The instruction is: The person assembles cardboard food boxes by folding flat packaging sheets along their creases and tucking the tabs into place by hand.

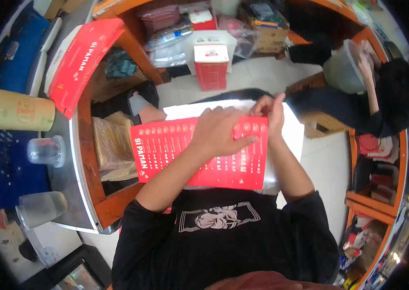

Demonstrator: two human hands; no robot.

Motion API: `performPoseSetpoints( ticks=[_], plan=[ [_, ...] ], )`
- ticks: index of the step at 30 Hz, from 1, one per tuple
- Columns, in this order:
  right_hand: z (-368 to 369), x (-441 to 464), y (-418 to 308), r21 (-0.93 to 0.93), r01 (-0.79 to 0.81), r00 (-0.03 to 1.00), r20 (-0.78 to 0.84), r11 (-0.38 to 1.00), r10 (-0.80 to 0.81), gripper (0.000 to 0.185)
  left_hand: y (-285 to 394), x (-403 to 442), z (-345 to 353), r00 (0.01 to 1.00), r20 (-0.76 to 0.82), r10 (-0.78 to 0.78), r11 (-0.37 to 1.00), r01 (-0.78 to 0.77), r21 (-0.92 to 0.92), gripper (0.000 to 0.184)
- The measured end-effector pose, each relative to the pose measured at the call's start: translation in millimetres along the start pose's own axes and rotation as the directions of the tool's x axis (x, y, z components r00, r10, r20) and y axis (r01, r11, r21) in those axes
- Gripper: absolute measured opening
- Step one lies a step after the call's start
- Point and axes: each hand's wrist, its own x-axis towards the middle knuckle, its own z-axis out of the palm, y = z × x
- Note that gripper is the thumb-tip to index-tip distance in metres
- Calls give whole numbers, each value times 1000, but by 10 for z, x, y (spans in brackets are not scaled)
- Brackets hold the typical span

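On my lap lies a row of overlapping flat red cardboard boxes point(165, 159) printed "SI PAMAN" in white. My left hand point(216, 130) rests palm down across them, fingers stretched out and thumb apart. At their far right corner is my right hand point(270, 113), its fingers curled in by the far edge. What those fingers pinch, if anything, is hidden. A white sheet point(289, 133) lies beneath the red boxes and sticks out at the far side and on the right.
On the left counter point(76, 193) are more flat red boxes point(86, 60), a yellowish printed tub point(18, 110) and clear plastic cups point(44, 151). A folded red box point(211, 70) stands on the tiled floor ahead. A co-worker point(383, 104) sits at right, hands at a translucent bucket point(342, 70).
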Motion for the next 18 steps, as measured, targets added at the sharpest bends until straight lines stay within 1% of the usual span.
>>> performPoseSetpoints(
  ticks=[1,2,3,4,5,6,7,8,9,11,12,13,14,15,16,18],
  plan=[
    [-99,30,112,51,2,1000,22,999,-3,84,5,6,-18,999,43,-16,1000,16,-2,62],
    [-68,-37,72,166,-7,1000,-12,986,9,80,-7,3,-32,998,51,-26,999,27,-26,61],
    [-106,-133,15,133,26,999,32,991,-31,75,-44,2,-32,999,25,-26,998,28,-57,61],
    [-183,-212,45,-18,237,967,99,971,-234,77,-104,34,-55,994,92,-56,997,60,-38,61],
    [-227,-303,77,224,184,966,138,957,-218,70,-162,81,-146,985,163,-62,995,74,-68,63],
    [-169,-295,24,74,217,955,191,973,-227,62,-215,125,-214,969,237,-67,990,95,-107,65],
    [-111,-336,-79,-82,243,948,232,967,-218,56,-297,186,-244,961,264,-81,986,116,-120,68],
    [-82,-369,-141,-237,262,945,259,936,-199,51,-395,239,-238,948,304,-91,981,138,-137,71],
    [-115,-316,-134,-248,186,951,287,951,-111,47,-444,277,-232,933,347,-96,975,158,-155,74],
    [-228,-108,-108,-275,40,940,337,961,58,42,-409,346,-314,821,559,-113,949,255,-183,77],
    [-251,-27,-129,-303,68,925,375,951,53,37,-411,385,-354,749,653,-113,935,302,-184,78],
    [-261,25,-137,-325,93,911,410,941,52,33,-412,346,-302,782,615,-98,935,284,-214,77],
    [-246,45,-139,-346,115,895,442,931,53,30,-411,335,-312,770,630,-100,941,279,-193,77],
    [-192,27,-151,-324,126,902,430,938,27,26,-359,338,-374,759,643,-102,946,275,-174,77],
    [-209,20,-120,-307,133,904,427,942,12,27,-320,350,-409,749,654,-103,950,269,-158,76],
    [-256,-8,-25,-272,146,907,420,951,-19,28,-274,333,-380,773,622,-123,960,252,-124,76]
  ],
)
